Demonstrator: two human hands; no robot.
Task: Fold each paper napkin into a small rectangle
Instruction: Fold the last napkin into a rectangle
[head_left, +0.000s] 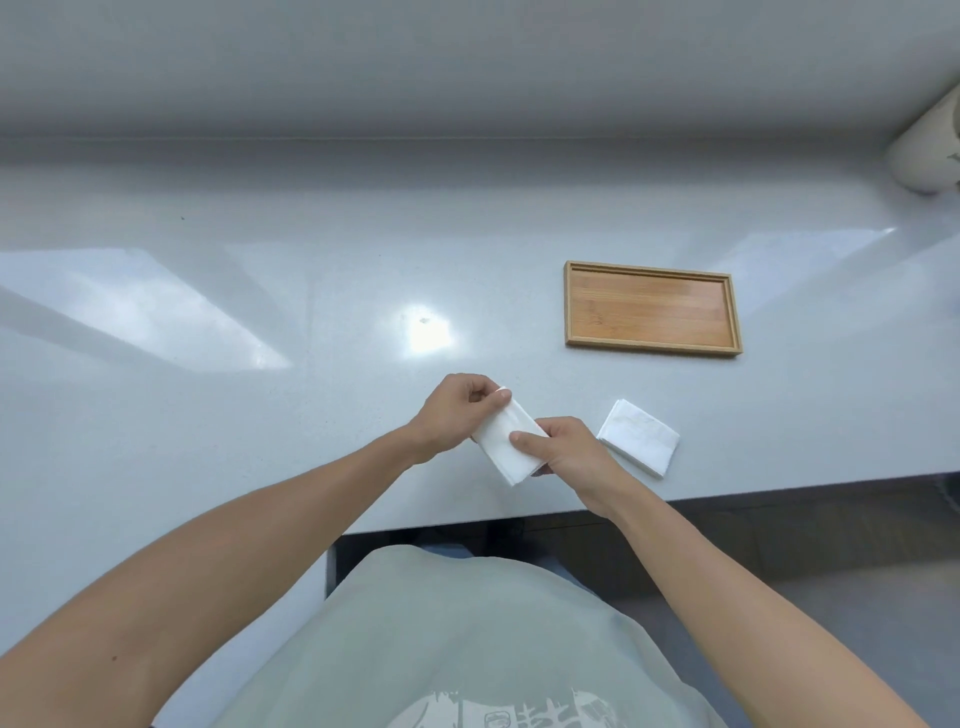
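Observation:
A white paper napkin (503, 448), folded into a narrow rectangle, is held between both hands just above the pale countertop near its front edge. My left hand (453, 410) pinches its far end with thumb and fingers. My right hand (563, 449) pinches its near right side, thumb on top. A second folded white napkin (639, 436) lies flat on the counter just to the right of my right hand, touching neither hand.
An empty wooden tray (653, 310) sits on the counter behind and right of the napkins. A white rounded object (930, 150) stands at the far right edge. The counter's front edge (519, 512) runs just below my hands.

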